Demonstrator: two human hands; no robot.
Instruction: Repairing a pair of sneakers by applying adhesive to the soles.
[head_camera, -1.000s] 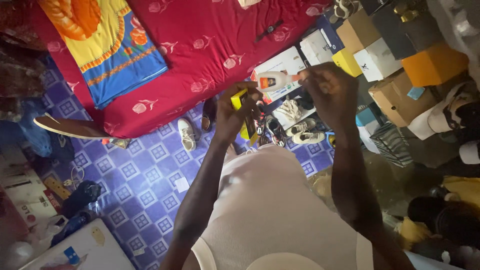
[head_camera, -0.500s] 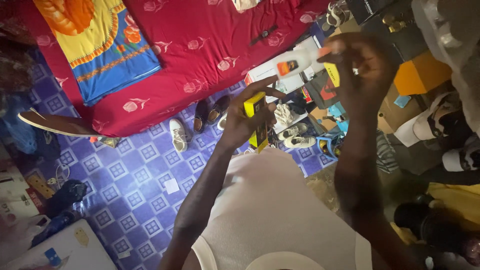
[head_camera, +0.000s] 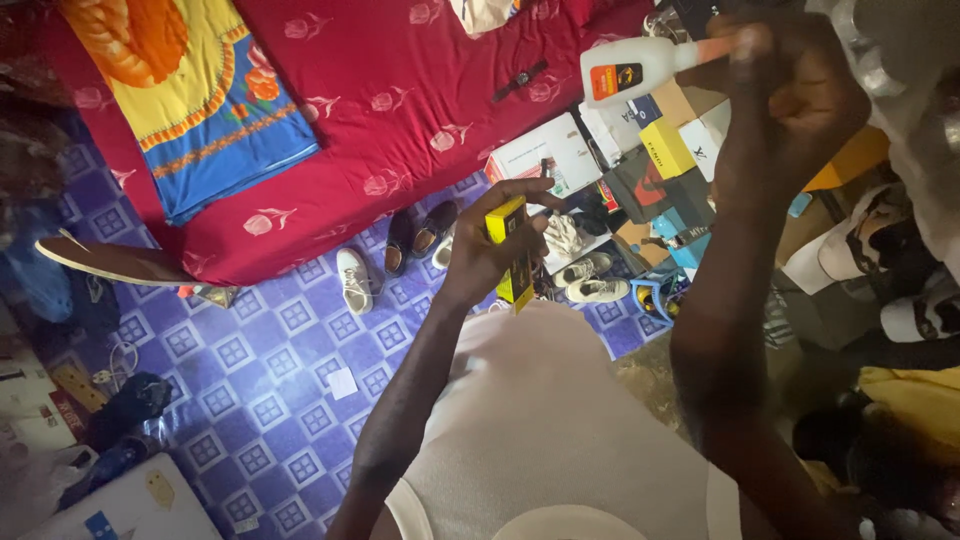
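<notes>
My left hand (head_camera: 490, 250) grips a small yellow box (head_camera: 512, 252) held upright in front of me, above my light shirt. My right hand (head_camera: 790, 90) is raised high at the upper right and holds a white squeeze bottle (head_camera: 632, 68) by its orange nozzle end, the bottle lying sideways with its orange and black label facing me. The two hands are well apart.
A bed with a red flowered cover (head_camera: 400, 110) fills the top, with a yellow and blue cloth (head_camera: 200, 100) and a wristwatch (head_camera: 520, 80) on it. Several shoes (head_camera: 400, 255) sit on the purple patterned floor (head_camera: 270, 380). Stacked boxes (head_camera: 660, 160) stand at right.
My right hand has lifted up and now shows the white bottle held sideways. My left hand with the yellow box has stayed about level. The view has shifted slightly.
</notes>
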